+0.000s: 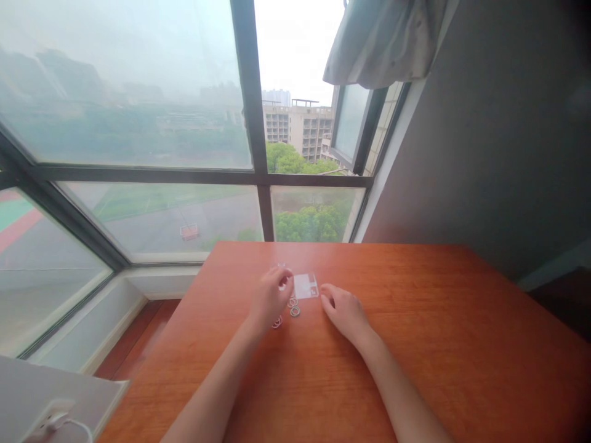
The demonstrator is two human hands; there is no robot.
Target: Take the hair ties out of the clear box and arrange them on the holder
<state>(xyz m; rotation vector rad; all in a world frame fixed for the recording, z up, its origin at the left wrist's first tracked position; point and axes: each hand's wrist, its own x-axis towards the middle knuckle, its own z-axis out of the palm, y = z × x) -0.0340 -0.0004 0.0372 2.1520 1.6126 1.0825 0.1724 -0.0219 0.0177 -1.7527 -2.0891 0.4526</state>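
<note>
A small clear plastic box (305,285) with compartments lies flat on the brown wooden table (415,320). My left hand (271,296) is at its left side, thumb and index finger curled together in a pinch. What sits between those fingertips is too small to make out. Below this hand lie several small rings: a greenish-grey ring (295,312), pale rings (292,302) just above it, and pinkish rings (277,322) beside the wrist. To the right of the box rests my right hand (345,312), fingers loosely bent, thumb apart from the index finger, holding nothing visible.
Small pale items (281,267) lie behind my left hand, partly hidden. Dark-framed windows (261,178) rise beyond the table's far edge, with a grey curtain (383,43) at upper right. A grey wall (498,135) stands on the right. A plugged-in charger (54,422) is at lower left.
</note>
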